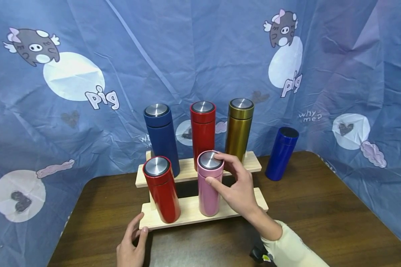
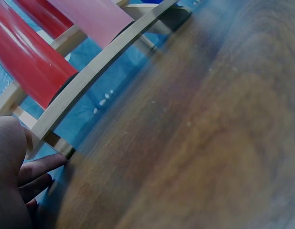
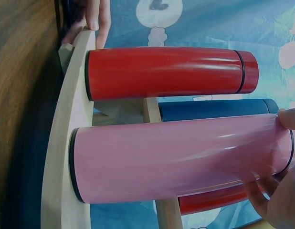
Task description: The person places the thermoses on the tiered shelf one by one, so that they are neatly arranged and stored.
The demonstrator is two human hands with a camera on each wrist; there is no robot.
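A pink thermos bottle (image 1: 208, 198) with a steel-topped lid stands on the lower shelf of a two-tier wooden rack (image 1: 189, 208). My right hand (image 1: 242, 191) grips it near the lid, thumb in front and fingers at the far side. In the right wrist view the pink bottle's base meets the shelf. At the rack's left end, my left hand (image 1: 131, 243) holds the lower shelf's corner between thumb and fingers. Beside it, a red thermos bottle (image 1: 163, 196) stands on that same shelf.
Dark blue (image 1: 163, 142), red (image 1: 203, 131) and gold (image 1: 239, 135) thermos bottles line the upper shelf. A bright blue bottle (image 1: 281, 155) stands on the brown table (image 1: 307, 215), right of the rack. A small black object (image 1: 257, 255) lies near my right sleeve. Blue printed cloth (image 1: 187, 48) hangs behind.
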